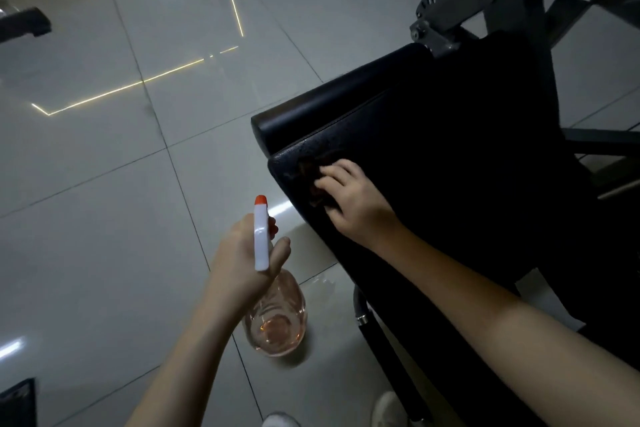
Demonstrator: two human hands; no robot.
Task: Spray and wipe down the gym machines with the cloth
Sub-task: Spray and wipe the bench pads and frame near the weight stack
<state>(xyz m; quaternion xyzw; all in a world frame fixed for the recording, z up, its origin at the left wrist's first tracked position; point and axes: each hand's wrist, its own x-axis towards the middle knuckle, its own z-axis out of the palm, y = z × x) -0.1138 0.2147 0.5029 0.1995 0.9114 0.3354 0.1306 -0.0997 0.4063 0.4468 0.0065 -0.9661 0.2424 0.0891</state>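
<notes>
1. On the black padded bench point(450, 149), near its front corner, the right hand point(353, 201) presses a dark reddish cloth point(310, 177) flat under spread fingers. Cloth mostly hidden; low light makes its edges hard to tell.
2. Left hand point(242, 253) is closed round the neck of a clear spray bottle point(275, 319), held over the tiled floor point(104, 184) just beside the bench edge. White trigger head with orange nozzle points away from the person. Little pinkish liquid left.
3. Risk, judged: bottle may run dry; overspray on glossy tiles could make them slippery, and a wet patch already shows by the bench.
4. Risk, judged: cloth could slide off the corner.
5. Around: grey machine frame point(502, 3) behind the pad limits reach; white shoes point(388, 409) below; other equipment feet at frame edges.
</notes>
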